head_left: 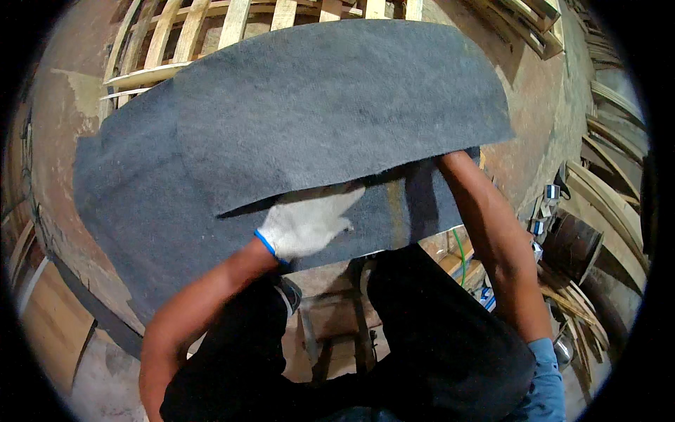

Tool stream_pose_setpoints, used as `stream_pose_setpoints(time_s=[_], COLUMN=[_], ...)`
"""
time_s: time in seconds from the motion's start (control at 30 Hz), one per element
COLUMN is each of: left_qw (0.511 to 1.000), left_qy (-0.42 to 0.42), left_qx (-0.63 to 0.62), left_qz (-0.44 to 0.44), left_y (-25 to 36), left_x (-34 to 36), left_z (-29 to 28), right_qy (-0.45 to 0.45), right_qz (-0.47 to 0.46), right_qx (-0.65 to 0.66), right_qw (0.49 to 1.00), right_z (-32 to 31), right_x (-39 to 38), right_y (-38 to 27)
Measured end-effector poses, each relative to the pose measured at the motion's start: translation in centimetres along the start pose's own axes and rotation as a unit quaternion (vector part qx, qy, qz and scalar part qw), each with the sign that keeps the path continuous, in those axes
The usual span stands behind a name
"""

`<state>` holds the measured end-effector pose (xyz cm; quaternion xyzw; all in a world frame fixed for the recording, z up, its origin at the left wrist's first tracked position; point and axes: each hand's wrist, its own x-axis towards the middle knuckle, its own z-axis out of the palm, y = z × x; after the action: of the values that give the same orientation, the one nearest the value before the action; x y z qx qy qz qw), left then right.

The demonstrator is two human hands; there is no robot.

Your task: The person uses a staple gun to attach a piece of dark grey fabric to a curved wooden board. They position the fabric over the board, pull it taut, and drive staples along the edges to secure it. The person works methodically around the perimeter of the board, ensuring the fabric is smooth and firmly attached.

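Observation:
A large grey felt-like cloth spreads in front of me, with an upper layer lying over a lower layer. My left hand, in a white work glove with a blue cuff, lies on the lower layer just below the upper layer's near edge. Its fingers point to the right, and the thumb stands apart from them. My right hand reaches under that edge at the right end. The upper layer hides its fingers, so I cannot tell whether they grip anything.
Wooden slats of a pallet-like frame show beyond the cloth. Another wooden frame stands at the far right. Curved wood strips, a rusty metal cylinder and a green cord lie to the right. A plywood panel is at the left.

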<state>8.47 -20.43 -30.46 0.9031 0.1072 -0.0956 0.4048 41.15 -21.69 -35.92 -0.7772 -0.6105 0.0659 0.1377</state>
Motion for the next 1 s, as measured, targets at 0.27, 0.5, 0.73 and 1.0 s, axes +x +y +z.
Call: stream_pose_setpoints(time_s=[0.27,0.5,0.73,1.0], left_qw=[0.975,0.960,0.958,0.957], left_qy=[0.013,0.143,0.129,0.141], left_qx=[0.148,0.240,0.256,0.255], left_qz=[-0.168,-0.002,-0.005,-0.015], left_y=[-1.1,-2.1,-1.8,-1.5], left_x=[1.8,6.0,7.9,8.2], left_z=[-4.5,-4.9,-6.0,-5.6], right_qy=[-0.091,-0.224,0.194,0.063], right_qz=[-0.036,0.064,-0.069,-0.029], right_qx=[0.191,0.256,0.061,0.016], right_qw=[0.977,0.938,0.977,0.997], right_z=[-0.3,-8.9,-6.8,-3.0], right_x=[7.8,13.6,4.7,-6.0], right_y=[-2.3,-1.8,-2.2,-6.4])
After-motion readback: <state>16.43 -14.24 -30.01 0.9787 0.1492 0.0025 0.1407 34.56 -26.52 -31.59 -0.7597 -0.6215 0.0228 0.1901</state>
